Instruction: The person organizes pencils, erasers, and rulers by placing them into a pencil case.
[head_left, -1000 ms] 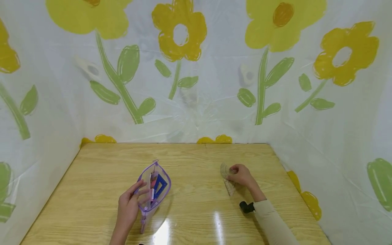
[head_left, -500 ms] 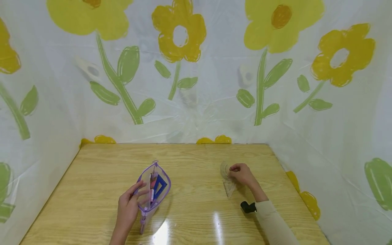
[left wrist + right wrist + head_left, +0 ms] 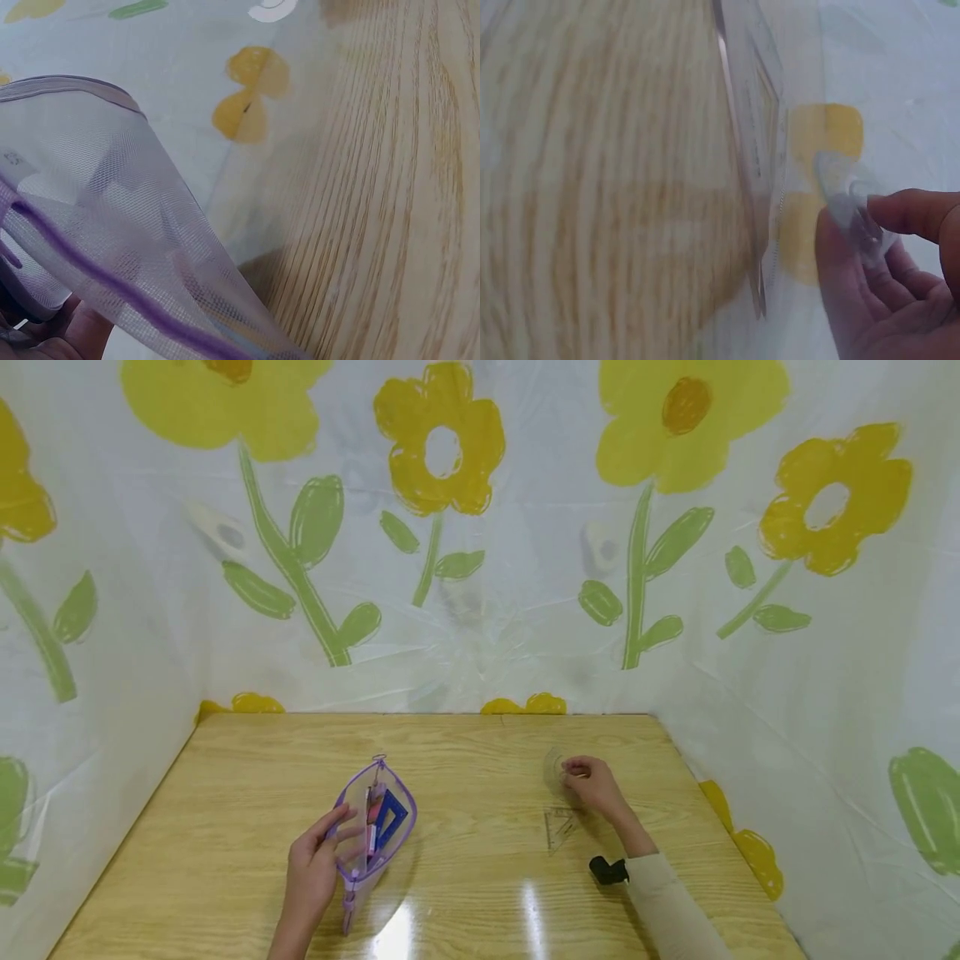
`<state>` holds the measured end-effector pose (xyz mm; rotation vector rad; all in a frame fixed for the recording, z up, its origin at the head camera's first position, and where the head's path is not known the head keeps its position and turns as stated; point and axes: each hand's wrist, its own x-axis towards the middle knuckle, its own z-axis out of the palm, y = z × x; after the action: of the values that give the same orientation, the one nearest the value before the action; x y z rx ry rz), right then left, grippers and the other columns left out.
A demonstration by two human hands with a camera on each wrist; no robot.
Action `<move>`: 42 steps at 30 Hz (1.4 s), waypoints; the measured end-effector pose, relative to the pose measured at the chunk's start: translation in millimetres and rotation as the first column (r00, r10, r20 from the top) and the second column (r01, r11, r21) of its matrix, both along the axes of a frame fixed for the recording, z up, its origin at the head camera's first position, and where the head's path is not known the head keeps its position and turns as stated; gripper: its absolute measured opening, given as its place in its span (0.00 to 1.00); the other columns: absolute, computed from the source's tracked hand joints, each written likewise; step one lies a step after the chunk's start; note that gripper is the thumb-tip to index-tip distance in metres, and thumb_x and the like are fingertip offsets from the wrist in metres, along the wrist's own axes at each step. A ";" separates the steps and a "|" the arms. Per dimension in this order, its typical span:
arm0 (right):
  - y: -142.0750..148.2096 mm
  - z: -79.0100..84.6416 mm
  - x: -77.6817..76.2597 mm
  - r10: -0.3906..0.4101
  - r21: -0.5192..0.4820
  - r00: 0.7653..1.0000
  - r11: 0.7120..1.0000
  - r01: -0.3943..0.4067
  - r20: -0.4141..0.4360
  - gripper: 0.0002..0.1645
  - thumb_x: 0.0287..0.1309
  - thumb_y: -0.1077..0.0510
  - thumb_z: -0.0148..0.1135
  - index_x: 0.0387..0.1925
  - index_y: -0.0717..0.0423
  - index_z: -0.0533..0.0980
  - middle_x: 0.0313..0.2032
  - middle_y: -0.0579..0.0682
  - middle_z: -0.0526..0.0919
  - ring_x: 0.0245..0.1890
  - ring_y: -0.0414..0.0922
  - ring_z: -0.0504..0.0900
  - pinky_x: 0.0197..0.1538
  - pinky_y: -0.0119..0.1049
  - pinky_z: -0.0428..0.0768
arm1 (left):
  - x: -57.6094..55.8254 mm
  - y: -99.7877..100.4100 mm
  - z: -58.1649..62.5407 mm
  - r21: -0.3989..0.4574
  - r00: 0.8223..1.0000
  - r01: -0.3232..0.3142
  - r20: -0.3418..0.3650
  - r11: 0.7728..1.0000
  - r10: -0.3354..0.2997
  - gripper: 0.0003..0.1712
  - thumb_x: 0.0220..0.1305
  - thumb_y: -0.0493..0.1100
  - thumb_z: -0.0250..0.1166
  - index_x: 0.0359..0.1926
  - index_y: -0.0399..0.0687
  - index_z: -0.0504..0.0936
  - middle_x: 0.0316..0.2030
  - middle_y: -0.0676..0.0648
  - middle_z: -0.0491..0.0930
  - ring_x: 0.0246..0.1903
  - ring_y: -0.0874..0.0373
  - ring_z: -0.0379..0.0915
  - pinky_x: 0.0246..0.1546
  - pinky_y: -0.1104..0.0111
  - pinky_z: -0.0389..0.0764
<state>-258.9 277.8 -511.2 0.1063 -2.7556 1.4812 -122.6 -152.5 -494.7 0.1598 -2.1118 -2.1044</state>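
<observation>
My left hand (image 3: 311, 860) grips the left side of a mesh pencil case (image 3: 135, 157) with purple trim. Its mouth gapes wide in the head view, showing a blue set square (image 3: 392, 818) and several small pink and white items. Between thumb and fingers, my right hand (image 3: 596, 789) pinches a clear protractor (image 3: 840, 187) over the right part of the table. Just below that hand in the head view is a clear set square (image 3: 553, 828), apart from the protractor. In the right wrist view this set square (image 3: 742, 112) appears nearly edge-on.
The wooden table (image 3: 472, 877) has glare spots near its front. White cloth (image 3: 480, 652) printed with yellow flowers walls the back and both sides. A black wrist camera mount (image 3: 608, 869) sticks out beside my right sleeve.
The clear set square has separated from the protractor and sits lower, turned differently. My right hand has kept hold of the protractor. The left hand and pencil case have barely moved.
</observation>
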 end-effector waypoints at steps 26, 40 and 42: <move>-44.4 -2.5 22.5 0.134 -0.307 0.990 0.945 -0.113 0.048 0.23 0.65 0.70 0.58 0.61 0.72 0.70 0.47 0.69 0.79 0.39 0.53 0.87 0.37 0.44 0.92 | 2.6 2.3 1.2 0.015 0.999 -0.034 0.013 0.999 0.034 0.29 0.69 0.23 0.37 0.69 0.23 0.66 0.63 0.26 0.70 0.44 0.67 0.82 0.45 0.70 0.90; -97.0 -6.8 35.6 0.249 -0.297 0.968 0.926 -0.233 0.017 0.21 0.64 0.69 0.60 0.58 0.69 0.73 0.43 0.64 0.82 0.35 0.53 0.87 0.33 0.38 0.91 | 3.3 4.1 1.0 -0.019 1.000 -0.009 0.009 1.000 0.009 0.28 0.72 0.24 0.35 0.69 0.24 0.65 0.64 0.27 0.71 0.45 0.70 0.81 0.46 0.71 0.89; -104.9 -6.6 37.9 0.265 -0.307 0.964 0.919 -0.248 0.017 0.21 0.64 0.69 0.59 0.58 0.68 0.73 0.43 0.64 0.82 0.35 0.53 0.86 0.33 0.39 0.91 | 3.7 4.6 0.2 -0.024 1.000 -0.003 0.009 1.000 0.004 0.28 0.72 0.24 0.35 0.69 0.24 0.66 0.64 0.27 0.71 0.45 0.70 0.80 0.46 0.71 0.89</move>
<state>-221.0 172.9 -517.8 0.4426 -2.5953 1.9822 -118.9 -147.9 -494.4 0.1700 -2.1393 -2.0794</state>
